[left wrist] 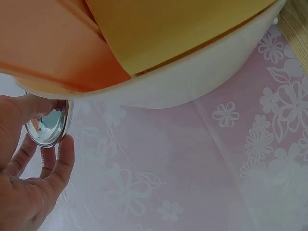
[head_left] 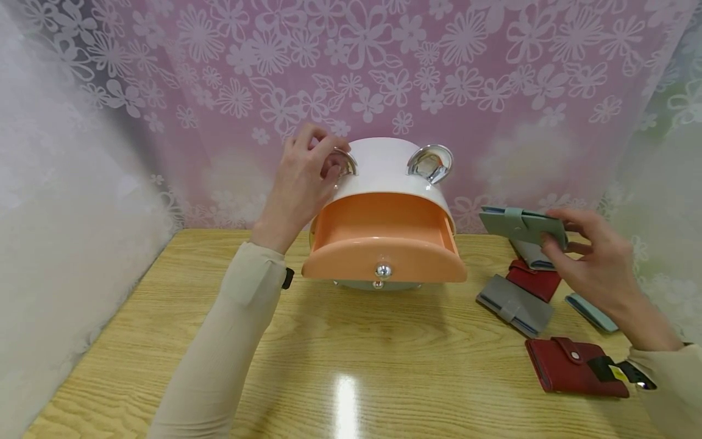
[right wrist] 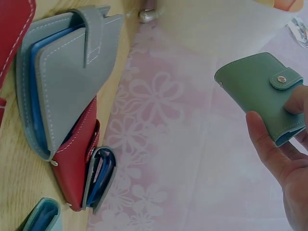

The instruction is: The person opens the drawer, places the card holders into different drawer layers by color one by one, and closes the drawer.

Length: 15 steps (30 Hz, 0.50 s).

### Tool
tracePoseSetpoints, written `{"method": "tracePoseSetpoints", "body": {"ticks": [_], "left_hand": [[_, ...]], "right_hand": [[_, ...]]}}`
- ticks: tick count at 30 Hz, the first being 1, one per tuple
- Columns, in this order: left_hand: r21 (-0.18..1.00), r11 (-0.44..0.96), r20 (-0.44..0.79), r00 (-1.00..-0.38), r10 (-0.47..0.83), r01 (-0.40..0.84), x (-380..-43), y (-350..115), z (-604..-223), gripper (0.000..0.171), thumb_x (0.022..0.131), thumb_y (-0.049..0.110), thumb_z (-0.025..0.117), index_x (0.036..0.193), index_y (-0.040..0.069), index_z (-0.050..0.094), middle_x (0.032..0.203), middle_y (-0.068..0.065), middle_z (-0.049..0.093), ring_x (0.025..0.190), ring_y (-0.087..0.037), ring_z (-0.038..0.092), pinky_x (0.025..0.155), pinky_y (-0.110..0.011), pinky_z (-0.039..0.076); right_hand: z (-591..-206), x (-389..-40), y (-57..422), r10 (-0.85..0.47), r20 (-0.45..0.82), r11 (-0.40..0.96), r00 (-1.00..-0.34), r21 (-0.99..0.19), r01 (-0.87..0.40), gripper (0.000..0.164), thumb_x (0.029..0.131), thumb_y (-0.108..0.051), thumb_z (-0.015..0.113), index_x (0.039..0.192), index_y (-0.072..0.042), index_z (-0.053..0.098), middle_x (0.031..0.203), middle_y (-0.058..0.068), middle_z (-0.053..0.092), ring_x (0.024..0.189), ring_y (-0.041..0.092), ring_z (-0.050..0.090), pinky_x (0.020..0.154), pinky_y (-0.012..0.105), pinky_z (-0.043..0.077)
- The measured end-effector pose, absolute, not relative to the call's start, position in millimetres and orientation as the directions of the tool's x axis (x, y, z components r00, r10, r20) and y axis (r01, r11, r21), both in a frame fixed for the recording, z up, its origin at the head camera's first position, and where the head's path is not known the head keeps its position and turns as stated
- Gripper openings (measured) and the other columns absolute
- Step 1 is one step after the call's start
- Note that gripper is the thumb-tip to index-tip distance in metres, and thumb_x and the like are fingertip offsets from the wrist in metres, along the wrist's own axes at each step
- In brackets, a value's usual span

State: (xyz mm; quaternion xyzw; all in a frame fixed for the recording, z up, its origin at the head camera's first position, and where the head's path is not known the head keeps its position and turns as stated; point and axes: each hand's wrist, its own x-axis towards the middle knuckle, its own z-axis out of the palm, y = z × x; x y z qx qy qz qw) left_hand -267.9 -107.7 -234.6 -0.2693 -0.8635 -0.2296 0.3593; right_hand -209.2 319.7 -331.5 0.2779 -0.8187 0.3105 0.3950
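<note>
A white cabinet [head_left: 384,164] with two shiny silver ears stands at the back of the table, its orange drawer [head_left: 384,259] pulled out. In the head view, the drawer's visible interior holds nothing. My left hand [head_left: 304,177] grips the left silver ear [left wrist: 48,126], thumb and fingers around its rim. To the right of the cabinet, my right hand [head_left: 598,262] holds a green snap wallet [head_left: 518,224] above the table. In the right wrist view, thumb and fingers pinch one end of that wallet [right wrist: 262,94], and its strap is snapped down.
Below the raised wallet lie a grey wallet [head_left: 515,305], a red wallet [head_left: 534,280] partly over by a pale grey one [head_left: 534,253], and a light green wallet [head_left: 592,312]. Nearer the front is another red wallet [head_left: 576,366]. A flowered pink curtain [head_left: 329,73] hangs behind the wooden table [head_left: 329,353].
</note>
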Motion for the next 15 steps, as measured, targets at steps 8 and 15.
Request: {"method": "tracePoseSetpoints", "body": {"ticks": [8, 15], "left_hand": [[0.222, 0.756, 0.741, -0.61, 0.28, 0.616, -269.5, -106.5, -234.7, 0.019, 0.096, 0.004, 0.064, 0.113, 0.01, 0.071, 0.114, -0.014, 0.056, 0.107, -0.032, 0.052, 0.099, -0.042, 0.043], [0.232, 0.757, 0.743, -0.614, 0.267, 0.611, -272.1, -106.2, -234.8, 0.02, 0.095, 0.002, 0.063, 0.112, 0.01, 0.071, 0.114, -0.014, 0.057, 0.108, -0.03, 0.053, 0.101, -0.044, 0.041]], "right_hand": [[-320.4, -201.0, 311.5, -0.201, 0.845, 0.587, -0.495, -0.301, -0.752, 0.053, 0.098, -0.032, 0.065, 0.119, 0.016, 0.059, 0.123, -0.027, 0.057, 0.104, -0.016, 0.059, 0.083, -0.001, 0.043], [-302.5, -189.4, 292.5, -0.183, 0.889, 0.567, -0.419, -0.252, -0.784, 0.074, 0.098, -0.053, 0.058, 0.114, 0.02, 0.058, 0.122, -0.023, 0.056, 0.105, -0.016, 0.059, 0.085, 0.0, 0.043]]}}
